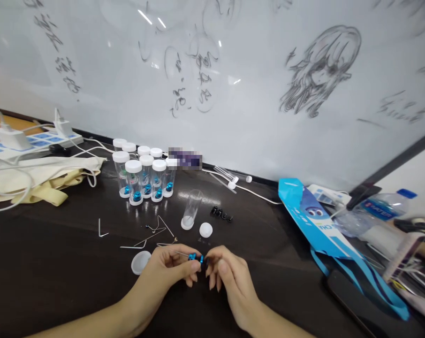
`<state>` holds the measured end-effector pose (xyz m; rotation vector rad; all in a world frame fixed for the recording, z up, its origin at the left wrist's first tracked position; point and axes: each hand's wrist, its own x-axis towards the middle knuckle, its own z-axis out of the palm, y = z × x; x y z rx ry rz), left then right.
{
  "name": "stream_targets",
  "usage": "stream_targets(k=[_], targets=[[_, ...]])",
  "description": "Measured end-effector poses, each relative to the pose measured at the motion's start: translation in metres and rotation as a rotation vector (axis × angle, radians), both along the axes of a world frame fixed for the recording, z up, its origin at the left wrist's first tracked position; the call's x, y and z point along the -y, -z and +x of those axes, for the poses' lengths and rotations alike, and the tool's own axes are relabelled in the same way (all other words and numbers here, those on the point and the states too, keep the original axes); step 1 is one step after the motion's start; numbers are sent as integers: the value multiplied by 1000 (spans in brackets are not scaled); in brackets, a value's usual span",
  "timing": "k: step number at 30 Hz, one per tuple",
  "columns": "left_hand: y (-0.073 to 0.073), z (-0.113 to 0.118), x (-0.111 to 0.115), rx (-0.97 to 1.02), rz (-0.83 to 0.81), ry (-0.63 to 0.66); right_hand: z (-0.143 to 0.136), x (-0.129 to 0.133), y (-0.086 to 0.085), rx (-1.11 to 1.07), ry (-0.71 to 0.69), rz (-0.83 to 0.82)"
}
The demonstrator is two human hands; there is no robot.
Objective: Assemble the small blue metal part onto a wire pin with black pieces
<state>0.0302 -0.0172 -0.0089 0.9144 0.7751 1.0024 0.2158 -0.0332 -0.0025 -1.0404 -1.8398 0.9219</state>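
My left hand (173,267) pinches a small blue metal part (192,257) with a thin rod along it. Close by on the right, my right hand (230,277) has its fingers closed on a small black piece (205,264), beside a blue end of the part. A clear tube (192,209) stands beyond the hands, with a white cap (206,230) to its right. Several small black parts (222,214) lie farther right. Thin metal wires (159,231) and a white lid (140,263) are near my left hand.
Several capped clear tubes (133,183) holding blue parts stand at the back left. An L-shaped key (100,229) lies left. Power strips and a cream cloth (47,173) are far left. A blue bag (311,216), a bottle (384,206) and a dark phone-like slab (356,300) are at right.
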Motion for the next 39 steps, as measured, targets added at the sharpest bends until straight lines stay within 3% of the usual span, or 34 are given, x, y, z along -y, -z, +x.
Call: stream_targets(k=[7,15,33,39], targets=[[-4,-1,0,12,-18,-1,-3,5,-2,162,29,154],[2,-1,-1,16,2,1,-3,4,-4,176,23,109],[-10,-1,0,41,-25,-1,2,6,-2,119,33,157],[-3,-1,0,33,-11,13,2,5,-2,118,25,156]])
